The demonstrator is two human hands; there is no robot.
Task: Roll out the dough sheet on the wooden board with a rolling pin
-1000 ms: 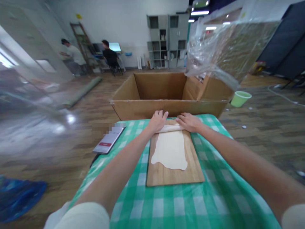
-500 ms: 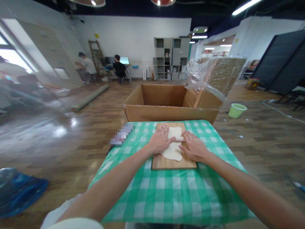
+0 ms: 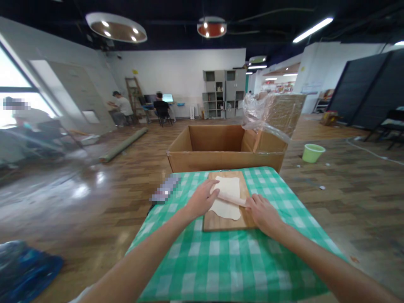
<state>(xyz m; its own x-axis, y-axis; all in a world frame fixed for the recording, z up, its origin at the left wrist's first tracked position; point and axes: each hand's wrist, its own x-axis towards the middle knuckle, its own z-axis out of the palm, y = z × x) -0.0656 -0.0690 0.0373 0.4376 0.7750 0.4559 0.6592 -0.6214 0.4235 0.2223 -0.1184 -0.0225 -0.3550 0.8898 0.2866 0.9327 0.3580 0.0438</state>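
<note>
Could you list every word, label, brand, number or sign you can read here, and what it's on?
None can be read.
Phone-like device: blurred out.
Lit monitor: too small.
Yellow wall patch: too small.
Rolling pin, dough sheet, wooden board: no lettering visible.

- Rolling pin (image 3: pixel 232 198): ends hidden by left hand (image 3: pixel 203 198) and right hand (image 3: pixel 262 213).
- Phone (image 3: pixel 166 188): screen pixelated, unreadable.
- Blue plastic (image 3: pixel 31 269): cut off at left edge.
- Shelves (image 3: pixel 230 87): contents too small to tell.
</note>
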